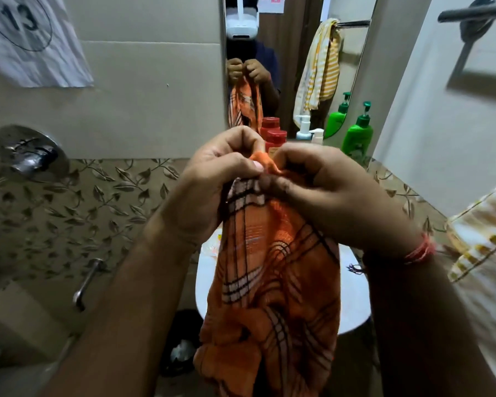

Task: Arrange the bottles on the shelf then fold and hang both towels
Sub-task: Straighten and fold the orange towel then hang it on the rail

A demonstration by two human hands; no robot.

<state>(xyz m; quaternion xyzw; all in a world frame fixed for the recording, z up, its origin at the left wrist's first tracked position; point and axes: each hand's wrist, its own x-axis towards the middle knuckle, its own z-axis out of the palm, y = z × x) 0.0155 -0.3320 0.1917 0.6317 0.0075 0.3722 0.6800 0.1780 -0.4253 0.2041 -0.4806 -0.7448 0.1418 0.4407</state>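
a home bathroom. a round chrome shower mixer valve is set into the wall above a band of leaf-patterned tiles, with a chrome spout lower down. a narrow wall mirror hangs over a shelf carrying a green pump bottle, a red-capped bottle and a white pump bottle. a yellow striped towel hangs at the right below a metal towel bar, and a white washbasin sits beneath.

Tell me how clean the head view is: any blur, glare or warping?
Head view: wide-angle bowing at the edges; the towel bar and yellow towel at right are smeared; glare on the chrome tap; both hands and orange towel fairly sharp.
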